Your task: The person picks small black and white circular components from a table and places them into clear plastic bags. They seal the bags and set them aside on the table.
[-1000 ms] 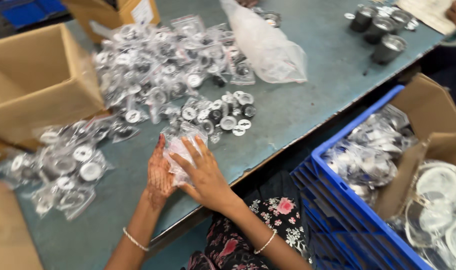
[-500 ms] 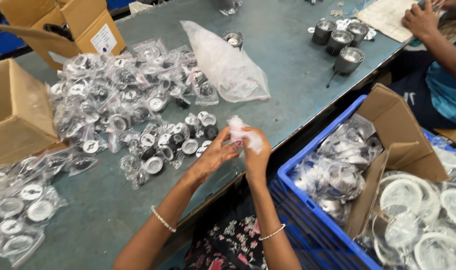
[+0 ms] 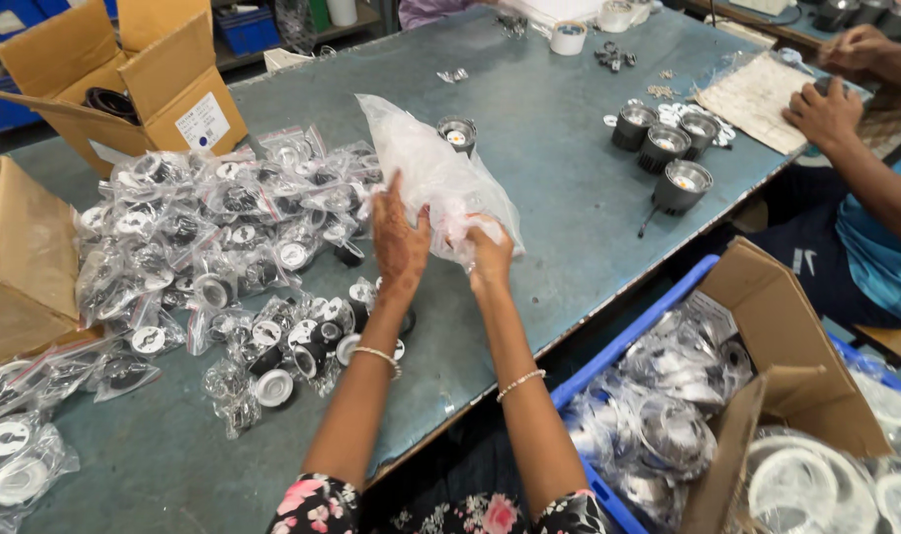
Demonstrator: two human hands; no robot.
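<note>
Nearest the camera, both forearms are reaching out over the edge of the grey-green table (image 3: 569,178), each wrist wearing a thin bracelet. The left hand (image 3: 399,242) is lying flat and open-fingered against the near side of a large clear plastic bag (image 3: 430,168), grip loose, palm pressing the film rather than pinching it. The right hand (image 3: 488,255) is closing its grip on the lower corner of the same bag, fingers curled into the crumpled plastic. The bag is lying on the table just beyond the hands, near its middle, mouth end pointing away.

To the left of the hands, a heap of small bagged round fittings (image 3: 223,247) is spreading across the table, touching the left wrist area. At the lower right, a blue crate (image 3: 608,356) is holding a cardboard box (image 3: 767,316) of more bagged parts.

Farther out, three dark cylindrical lamp housings (image 3: 668,148) are standing together, well apart from the bag. Another person's hand (image 3: 821,114) is resting on a sheet of paper (image 3: 752,99) beside them. An open cardboard carton (image 3: 164,79) is sitting at the far left.
</note>
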